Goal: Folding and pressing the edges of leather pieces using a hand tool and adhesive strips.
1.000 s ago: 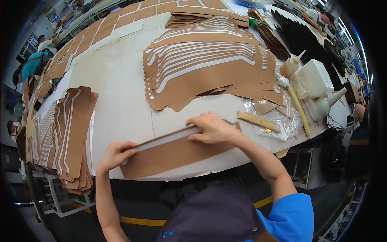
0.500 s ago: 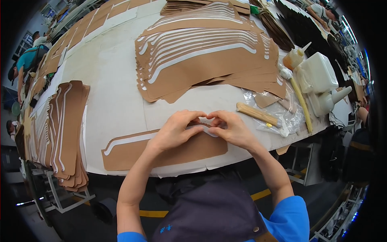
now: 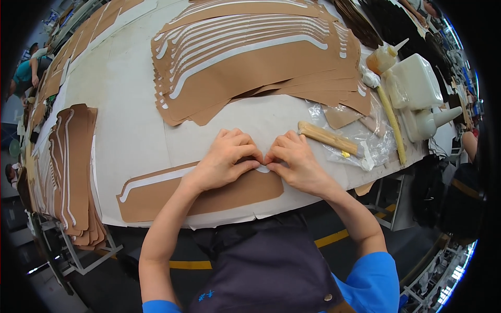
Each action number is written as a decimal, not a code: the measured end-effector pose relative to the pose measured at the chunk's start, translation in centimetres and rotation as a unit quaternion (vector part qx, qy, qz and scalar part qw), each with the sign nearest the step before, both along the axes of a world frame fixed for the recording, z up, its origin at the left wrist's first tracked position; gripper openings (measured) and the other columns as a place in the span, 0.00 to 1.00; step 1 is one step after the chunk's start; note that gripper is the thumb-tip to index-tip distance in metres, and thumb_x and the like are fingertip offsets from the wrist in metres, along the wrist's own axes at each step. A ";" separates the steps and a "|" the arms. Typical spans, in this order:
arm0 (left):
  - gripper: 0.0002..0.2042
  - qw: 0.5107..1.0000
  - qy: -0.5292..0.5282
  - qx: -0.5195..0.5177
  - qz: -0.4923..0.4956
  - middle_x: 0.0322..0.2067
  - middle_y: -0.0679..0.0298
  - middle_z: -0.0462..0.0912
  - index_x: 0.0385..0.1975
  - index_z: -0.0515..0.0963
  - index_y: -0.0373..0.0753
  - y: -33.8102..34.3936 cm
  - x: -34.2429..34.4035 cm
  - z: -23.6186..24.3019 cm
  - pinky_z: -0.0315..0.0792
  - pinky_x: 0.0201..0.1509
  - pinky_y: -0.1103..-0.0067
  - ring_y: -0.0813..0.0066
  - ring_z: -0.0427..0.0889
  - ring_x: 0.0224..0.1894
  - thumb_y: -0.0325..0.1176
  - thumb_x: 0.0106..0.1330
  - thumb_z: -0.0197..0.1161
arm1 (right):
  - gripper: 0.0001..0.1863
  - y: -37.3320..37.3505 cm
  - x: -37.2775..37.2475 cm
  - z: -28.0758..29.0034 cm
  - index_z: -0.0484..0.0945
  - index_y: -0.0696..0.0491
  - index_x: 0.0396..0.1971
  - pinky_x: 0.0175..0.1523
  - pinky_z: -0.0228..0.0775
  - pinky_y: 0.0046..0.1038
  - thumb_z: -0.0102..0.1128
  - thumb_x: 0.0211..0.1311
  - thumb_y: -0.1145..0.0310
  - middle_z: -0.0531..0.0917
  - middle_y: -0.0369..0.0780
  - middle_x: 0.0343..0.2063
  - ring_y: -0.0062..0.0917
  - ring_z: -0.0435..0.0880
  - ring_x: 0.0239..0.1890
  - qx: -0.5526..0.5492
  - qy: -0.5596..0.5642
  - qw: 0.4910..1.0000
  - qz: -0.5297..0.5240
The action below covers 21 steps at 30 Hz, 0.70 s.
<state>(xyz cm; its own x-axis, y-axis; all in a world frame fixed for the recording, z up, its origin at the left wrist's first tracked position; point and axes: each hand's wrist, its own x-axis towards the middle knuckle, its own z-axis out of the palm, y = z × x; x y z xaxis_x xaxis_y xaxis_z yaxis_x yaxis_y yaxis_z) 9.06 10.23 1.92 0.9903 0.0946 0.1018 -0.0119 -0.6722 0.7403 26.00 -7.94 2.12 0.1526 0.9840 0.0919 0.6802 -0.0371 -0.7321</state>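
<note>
A brown panel (image 3: 209,198) lies near the table's front edge with a white strip (image 3: 154,178) along its upper edge, curving down at the left end. My left hand (image 3: 227,156) bends over the panel's right part, thumb and fingers closed on the strip. Just to its right, my right hand (image 3: 292,161) also has curled fingers pinching the curved right end of that strip, nearly touching the left. The exact fingertip grip is partly hidden. A wooden-handled tool (image 3: 327,138) lies on clear plastic beyond my right hand.
Stacks of brown panels with white strips lie at the back (image 3: 245,68) and left (image 3: 75,172) of the table (image 3: 125,135). At the right are a white jug (image 3: 415,81), squeeze bottles (image 3: 381,60) and a yellow-handled tool (image 3: 391,125). Other people work at far left and right.
My left hand has moved right from the panel's left end to join my right hand at the strip's right end. The fingers of both now curl closer together. The view has shifted slightly.
</note>
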 end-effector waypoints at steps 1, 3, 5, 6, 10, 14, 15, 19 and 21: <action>0.05 1.000 0.004 0.002 -0.003 0.39 0.71 0.82 0.38 0.87 0.46 0.2 0.0 -0.2 0.62 0.58 0.72 0.71 0.76 0.48 0.32 0.65 0.74 | 0.04 0.1 -0.1 0.0 0.83 0.50 0.33 0.55 0.60 0.37 0.70 0.59 0.73 0.79 0.35 0.37 0.33 0.74 0.49 -0.002 -0.002 1.000 0.002; 0.05 1.000 -0.009 0.005 -0.011 0.39 0.72 0.82 0.38 0.87 0.47 0.4 0.3 -0.6 0.62 0.58 0.72 0.71 0.76 0.48 0.32 0.65 0.75 | 0.05 0.0 -0.1 -0.3 0.83 0.50 0.33 0.55 0.60 0.37 0.71 0.59 0.73 0.79 0.35 0.37 0.33 0.74 0.49 0.003 -0.006 1.000 -0.001; 0.05 1.000 -0.022 0.009 -0.017 0.40 0.72 0.82 0.38 0.88 0.47 0.6 0.5 -1.0 0.62 0.58 0.71 0.71 0.76 0.48 0.32 0.65 0.75 | 0.05 0.0 -0.1 -0.6 0.83 0.51 0.33 0.56 0.60 0.37 0.71 0.59 0.74 0.79 0.34 0.37 0.34 0.73 0.49 0.008 -0.009 1.000 -0.003; 0.04 0.999 -0.030 0.002 -0.025 0.39 0.72 0.82 0.38 0.87 0.47 0.7 0.5 -1.0 0.62 0.58 0.71 0.71 0.76 0.48 0.32 0.65 0.74 | 0.05 -0.1 -0.2 -0.7 0.83 0.51 0.33 0.56 0.60 0.37 0.71 0.59 0.74 0.79 0.34 0.37 0.34 0.73 0.49 0.023 -0.010 1.000 -0.007; 0.05 0.998 -0.041 -0.007 -0.042 0.40 0.73 0.82 0.40 0.90 0.48 1.4 0.5 -1.4 0.62 0.58 0.71 0.72 0.76 0.48 0.31 0.67 0.73 | 0.06 -0.3 -0.1 -1.2 0.85 0.50 0.35 0.57 0.59 0.37 0.71 0.58 0.74 0.80 0.34 0.38 0.33 0.74 0.51 0.041 -0.011 0.999 -0.008; 0.05 0.997 -0.045 -0.013 -0.064 0.40 0.73 0.82 0.40 0.91 0.48 1.7 0.7 -1.2 0.62 0.59 0.71 0.72 0.77 0.48 0.31 0.67 0.72 | 0.07 -0.8 0.1 -1.6 0.87 0.50 0.37 0.57 0.59 0.36 0.71 0.59 0.76 0.81 0.32 0.39 0.31 0.74 0.49 0.063 -0.023 0.998 -0.002; 0.06 0.996 -0.051 -0.008 -0.070 0.40 0.73 0.82 0.40 0.91 0.48 1.8 0.7 -1.2 0.62 0.59 0.71 0.72 0.77 0.48 0.31 0.67 0.72 | 0.07 -0.9 0.1 -1.8 0.87 0.49 0.37 0.56 0.60 0.36 0.71 0.59 0.76 0.82 0.32 0.39 0.31 0.74 0.48 0.087 -0.035 0.996 0.002; 0.07 0.995 -0.066 0.007 -0.075 0.40 0.73 0.82 0.40 0.91 0.48 1.8 0.6 -1.5 0.63 0.60 0.70 0.71 0.77 0.48 0.30 0.64 0.72 | 0.10 -1.2 0.8 -2.3 0.86 0.52 0.36 0.55 0.64 0.41 0.67 0.52 0.74 0.82 0.34 0.40 0.34 0.79 0.50 0.155 -0.136 0.976 0.063; 0.08 0.995 -0.068 0.005 -0.073 0.40 0.73 0.82 0.40 0.91 0.48 1.9 0.5 -1.6 0.63 0.60 0.70 0.71 0.77 0.48 0.29 0.63 0.72 | 0.10 -1.1 0.7 -2.2 0.85 0.53 0.35 0.56 0.66 0.43 0.66 0.50 0.72 0.82 0.36 0.41 0.34 0.80 0.52 0.199 -0.214 0.952 0.095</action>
